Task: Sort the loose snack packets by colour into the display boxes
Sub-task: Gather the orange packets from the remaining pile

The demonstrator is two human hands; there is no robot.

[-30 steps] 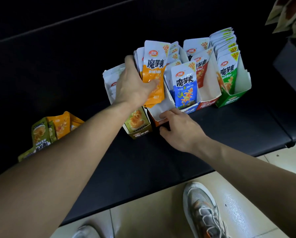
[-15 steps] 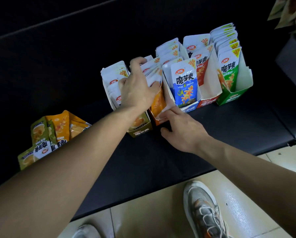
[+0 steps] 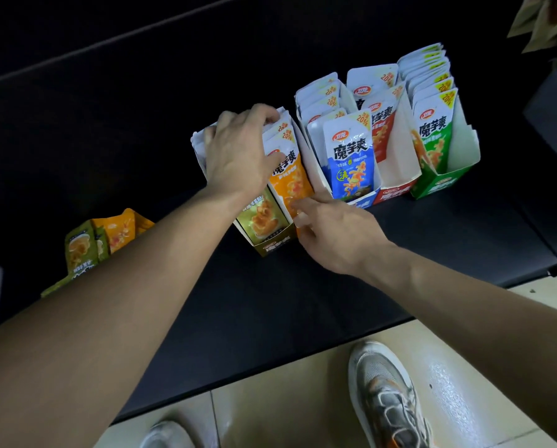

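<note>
We note the orange packet (image 3: 288, 179), held high a second ago, now sits front-most in the orange display box (image 3: 299, 233). The left hand (image 3: 238, 156) grips its top. The right hand (image 3: 332, 231) touches the box front; whether it pinches, we cannot tell. Loose packets (image 3: 109, 240) are left to sort.

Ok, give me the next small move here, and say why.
Probably release the orange packet and send the left hand over to the loose pile. The packet looks seated among the other orange ones, the right hand steadies its front, and orange and olive packets lie unsorted on the left.
</note>
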